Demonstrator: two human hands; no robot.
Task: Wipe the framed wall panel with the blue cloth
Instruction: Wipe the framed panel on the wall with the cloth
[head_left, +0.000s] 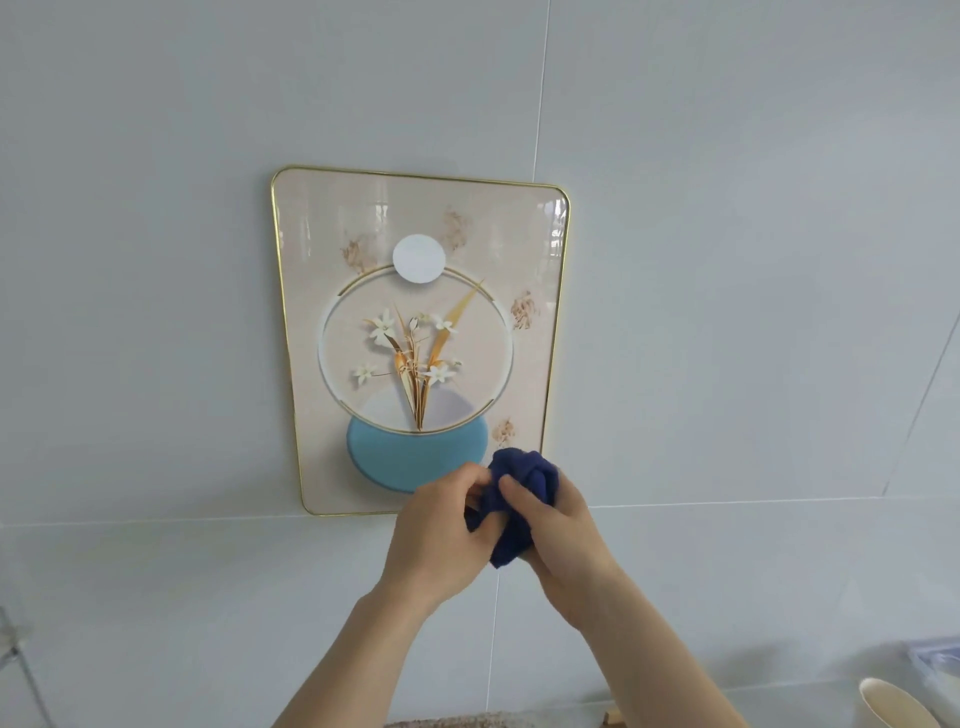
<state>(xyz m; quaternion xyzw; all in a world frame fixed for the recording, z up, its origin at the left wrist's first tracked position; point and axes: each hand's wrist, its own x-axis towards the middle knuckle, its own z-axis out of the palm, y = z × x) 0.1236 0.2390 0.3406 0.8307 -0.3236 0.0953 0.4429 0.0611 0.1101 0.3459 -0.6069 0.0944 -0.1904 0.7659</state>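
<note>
Hands meet low and right of centre in our head view, both on the blue cloth (515, 505). Our left hand (441, 530) has its fingers curled onto the cloth's left side, thumb and fingertips pinching a fold. Our right hand (563, 525) wraps the cloth from the right, thumb laid across the front, fingers clenched behind the wad. Cloth is dark blue, bunched into a ball, top lobe poking up above both hands, bottom tail hanging between the palms. It overlaps the lower right corner of the framed wall panel (311, 322); we cannot tell whether it actually touches the surface or sits just in front of it. Panel is upright on the grey tiled wall (727, 260), rounded corners, thin gold frame, glossy beige face with a printed ring, white flowers, a white disc up top and a teal disc at the bottom. Teal disc sits just left of the cloth, partly hidden by our left hand. Bottom right, a cream cup (893, 704) is cut by the frame edge, well apart from the hands.
</note>
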